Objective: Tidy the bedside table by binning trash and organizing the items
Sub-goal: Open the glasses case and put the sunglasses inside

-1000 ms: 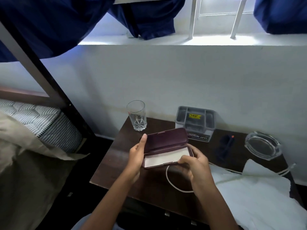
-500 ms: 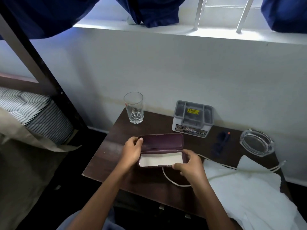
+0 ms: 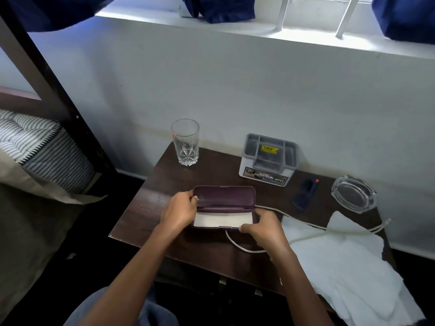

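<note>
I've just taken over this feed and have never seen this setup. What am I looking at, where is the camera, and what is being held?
There is no machine here: these are a person's bare hands. They are seen from one wide-angle camera worn on the person's head, looking forward and down. The left hand and right hand grip the two ends of an open maroon case with a pale lining, at the dark bedside table. On the table are a drinking glass, a grey organizer, dark sunglasses, a glass ashtray, white paper and a white cable.
</note>
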A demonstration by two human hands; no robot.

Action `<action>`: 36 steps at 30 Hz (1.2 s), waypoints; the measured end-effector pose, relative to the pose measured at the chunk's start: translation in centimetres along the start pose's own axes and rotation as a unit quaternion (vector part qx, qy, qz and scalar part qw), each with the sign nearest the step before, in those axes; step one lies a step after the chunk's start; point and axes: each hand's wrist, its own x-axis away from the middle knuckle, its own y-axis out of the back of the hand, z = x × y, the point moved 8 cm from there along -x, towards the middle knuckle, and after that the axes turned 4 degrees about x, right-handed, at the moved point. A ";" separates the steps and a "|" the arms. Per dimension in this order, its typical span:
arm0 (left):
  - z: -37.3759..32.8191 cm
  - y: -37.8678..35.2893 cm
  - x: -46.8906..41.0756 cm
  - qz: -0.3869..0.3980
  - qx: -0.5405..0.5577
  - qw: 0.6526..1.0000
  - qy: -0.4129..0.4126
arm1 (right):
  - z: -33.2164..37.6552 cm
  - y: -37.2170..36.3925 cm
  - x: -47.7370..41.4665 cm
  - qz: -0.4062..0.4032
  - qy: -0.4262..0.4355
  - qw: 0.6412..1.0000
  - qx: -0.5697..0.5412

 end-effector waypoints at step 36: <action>-7.3 3.3 2.9 -0.173 0.193 0.945 -0.199 | 0.0 14.3 3.5 -0.508 0.078 0.846 -0.144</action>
